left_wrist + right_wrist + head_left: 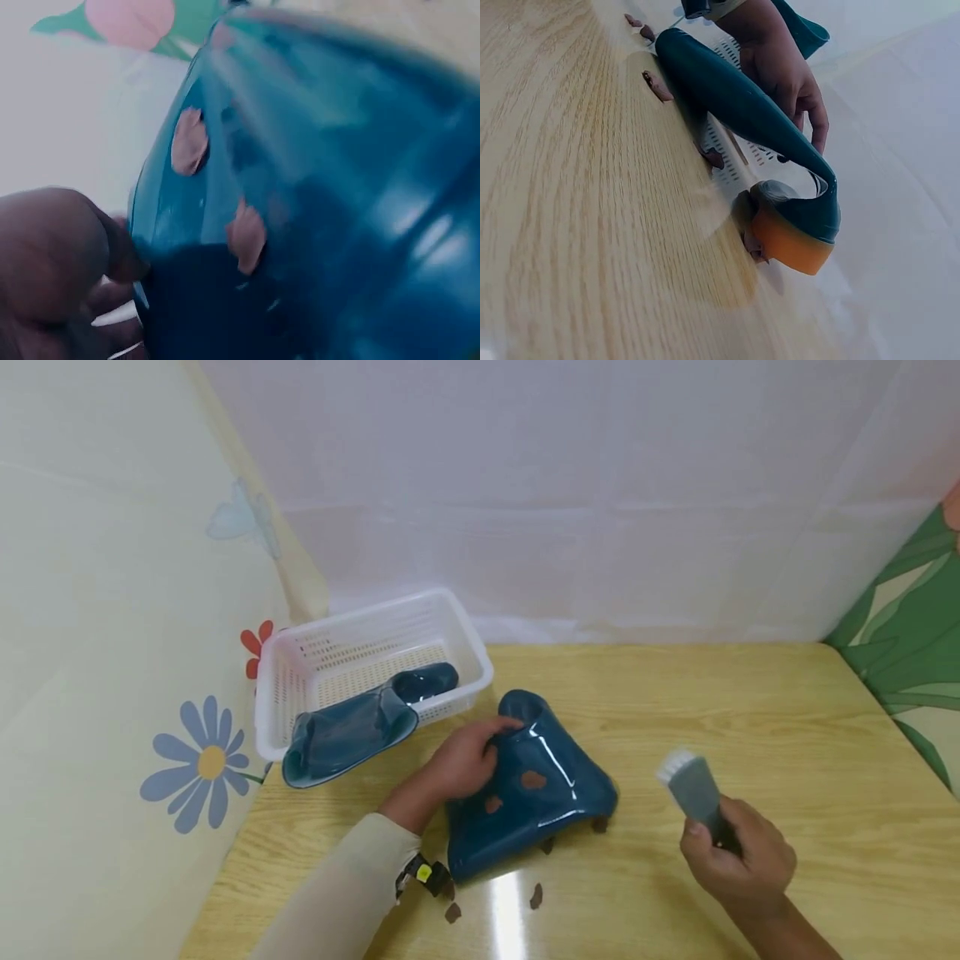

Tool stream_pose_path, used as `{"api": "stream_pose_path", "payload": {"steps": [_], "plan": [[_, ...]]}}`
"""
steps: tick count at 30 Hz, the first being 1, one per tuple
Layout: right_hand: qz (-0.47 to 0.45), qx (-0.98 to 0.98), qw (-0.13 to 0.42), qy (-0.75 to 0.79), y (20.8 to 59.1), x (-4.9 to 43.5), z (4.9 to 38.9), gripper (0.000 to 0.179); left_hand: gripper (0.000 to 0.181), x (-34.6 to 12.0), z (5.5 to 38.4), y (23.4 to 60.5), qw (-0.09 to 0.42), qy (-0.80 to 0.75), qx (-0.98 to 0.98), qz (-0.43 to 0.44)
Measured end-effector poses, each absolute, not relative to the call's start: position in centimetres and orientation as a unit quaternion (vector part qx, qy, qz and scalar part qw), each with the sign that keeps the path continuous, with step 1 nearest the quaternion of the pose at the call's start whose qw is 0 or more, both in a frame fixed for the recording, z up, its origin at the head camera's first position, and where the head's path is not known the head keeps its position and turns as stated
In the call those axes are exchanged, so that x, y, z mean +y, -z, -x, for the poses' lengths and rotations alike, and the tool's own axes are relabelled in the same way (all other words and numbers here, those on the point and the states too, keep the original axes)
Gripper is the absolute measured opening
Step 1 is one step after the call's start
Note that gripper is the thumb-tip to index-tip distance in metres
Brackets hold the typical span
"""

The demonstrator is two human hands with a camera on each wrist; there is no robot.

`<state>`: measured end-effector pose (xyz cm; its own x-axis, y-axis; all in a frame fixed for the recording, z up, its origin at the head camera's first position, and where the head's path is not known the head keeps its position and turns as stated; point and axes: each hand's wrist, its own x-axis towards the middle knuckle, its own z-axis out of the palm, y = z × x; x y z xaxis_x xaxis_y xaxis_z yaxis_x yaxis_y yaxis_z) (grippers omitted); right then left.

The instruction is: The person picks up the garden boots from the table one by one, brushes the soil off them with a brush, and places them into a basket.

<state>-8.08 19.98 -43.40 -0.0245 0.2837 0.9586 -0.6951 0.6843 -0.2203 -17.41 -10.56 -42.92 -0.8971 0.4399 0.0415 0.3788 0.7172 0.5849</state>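
Note:
A glossy teal rain boot (555, 760) lies on its side on the table, with brown mud-like flakes (533, 779) stuck to it. My left hand (468, 760) grips its edge, the thumb against the boot (300, 225) in the left wrist view. Part of the boot (735, 97) looks orange at one end in the right wrist view. Off to the right, my right hand (742, 856) holds a grey brush (696, 787) with white bristles in the air, apart from the boot. The brush does not show in the right wrist view.
At the back left stands a white plastic basket (480, 652). A second teal boot (352, 727) lies across it, its wide end over the near rim. Several brown flakes (536, 896) are scattered on the wooden table (750, 710). White sheeting (600, 527) hangs behind.

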Motion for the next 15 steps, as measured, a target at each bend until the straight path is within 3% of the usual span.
{"api": "stream_pose_path", "payload": {"steps": [4,6,8,10,13,15], "plan": [[-0.176,-0.617,0.674,-0.368,43.5,19.9,8.1,0.039,0.041,-9.7,15.5,41.6,-0.014,-0.22,0.942,-0.251],[-0.179,-0.616,0.673,-0.369,43.5,19.9,8.1,0.04,0.041,-9.1,14.0,40.6,0.003,-0.232,0.933,-0.275],[-0.179,-0.616,0.673,-0.369,43.6,19.9,8.2,0.042,0.048,-8.5,12.3,39.8,0.075,-0.272,0.916,-0.284],[-0.176,-0.615,0.674,-0.37,43.7,19.8,8.2,0.043,0.062,-7.9,10.7,39.4,0.185,-0.32,0.891,-0.265],[-0.175,-0.616,0.671,-0.372,43.8,19.8,8.2,0.043,0.082,-7.3,8.7,39.6,0.351,-0.381,0.834,-0.19],[-0.175,-0.617,0.67,-0.373,43.9,19.7,8.2,0.043,0.091,-7.2,7.8,40.1,0.42,-0.415,0.795,-0.136]]}}
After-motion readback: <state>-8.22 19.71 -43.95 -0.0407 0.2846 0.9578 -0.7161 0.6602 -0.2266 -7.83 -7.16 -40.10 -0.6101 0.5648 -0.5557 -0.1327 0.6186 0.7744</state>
